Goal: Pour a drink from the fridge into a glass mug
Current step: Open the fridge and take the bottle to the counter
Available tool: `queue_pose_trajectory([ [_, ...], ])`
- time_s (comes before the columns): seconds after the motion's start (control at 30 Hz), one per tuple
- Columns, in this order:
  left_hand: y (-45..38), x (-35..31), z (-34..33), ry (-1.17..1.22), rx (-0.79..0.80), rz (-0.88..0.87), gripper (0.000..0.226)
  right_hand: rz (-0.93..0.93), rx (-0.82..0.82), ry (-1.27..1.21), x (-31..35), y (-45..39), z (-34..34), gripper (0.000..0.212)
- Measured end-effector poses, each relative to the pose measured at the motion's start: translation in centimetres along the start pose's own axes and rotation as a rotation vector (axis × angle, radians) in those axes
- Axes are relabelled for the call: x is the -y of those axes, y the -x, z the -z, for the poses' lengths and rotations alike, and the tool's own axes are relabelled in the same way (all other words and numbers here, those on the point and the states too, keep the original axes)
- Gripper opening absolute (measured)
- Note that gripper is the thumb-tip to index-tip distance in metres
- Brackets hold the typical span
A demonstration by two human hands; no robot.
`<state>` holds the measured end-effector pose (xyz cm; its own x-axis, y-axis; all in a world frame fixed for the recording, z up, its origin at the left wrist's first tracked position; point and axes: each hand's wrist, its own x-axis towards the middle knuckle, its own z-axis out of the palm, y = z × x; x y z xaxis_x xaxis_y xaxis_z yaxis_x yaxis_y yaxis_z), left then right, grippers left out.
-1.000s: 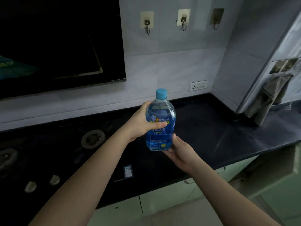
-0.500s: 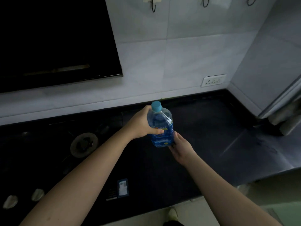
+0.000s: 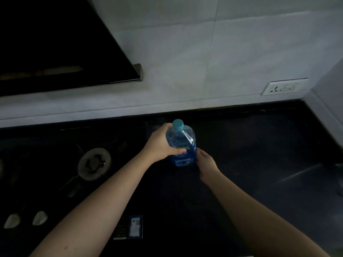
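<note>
Nearest the camera, two bare forearms reach forward over the dark surface (image 3: 259,145). Between them, close to the front edge, a small sticker label (image 3: 135,226) lies on the black glass of the gas hob (image 3: 46,164), and left of it sit two pale control knobs (image 3: 26,219). Farther in, left of the drink bottle (image 3: 182,147), is a round burner (image 3: 94,163) under a dark pan support.

The bottle stands upright, or nearly so, at the middle of the surface, just right of the hob's edge; whether its base touches cannot be told. It holds blue liquid, wears a blue label low down, and its teal cap (image 3: 178,125) is on. The left hand (image 3: 161,145) is wrapped around the bottle's shoulder and body, thumb across the front. The right hand (image 3: 207,162) is against the bottle's lower right side, its fingers hidden behind the bottle, so its grip cannot be made out.

Beyond the bottle the surface meets a pale tiled wall (image 3: 185,71). A white wall socket (image 3: 284,87) sits up and right of the bottle, and a black range hood (image 3: 55,43) overhangs the hob to the upper left.
</note>
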<state>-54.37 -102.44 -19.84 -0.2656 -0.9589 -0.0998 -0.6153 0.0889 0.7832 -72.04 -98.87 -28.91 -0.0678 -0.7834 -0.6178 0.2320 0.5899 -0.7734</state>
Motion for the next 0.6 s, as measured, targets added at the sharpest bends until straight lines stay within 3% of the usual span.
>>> queue_pose_trajectory([
  [0.33,-2.0,3.9,-0.2,0.011,-0.028,0.092,0.082,-0.199,0.042,-0.186,0.1,-2.7,-1.3,0.027],
  [0.47,-2.5,4.2,0.2,-0.002,-0.017,0.079,0.081,-0.206,0.129,-0.097,0.5,-2.9,-1.6,0.035],
  [0.6,-2.7,4.4,0.1,-0.034,-0.011,0.065,0.082,-0.188,0.108,-0.139,0.6,-2.6,-1.7,0.030],
])
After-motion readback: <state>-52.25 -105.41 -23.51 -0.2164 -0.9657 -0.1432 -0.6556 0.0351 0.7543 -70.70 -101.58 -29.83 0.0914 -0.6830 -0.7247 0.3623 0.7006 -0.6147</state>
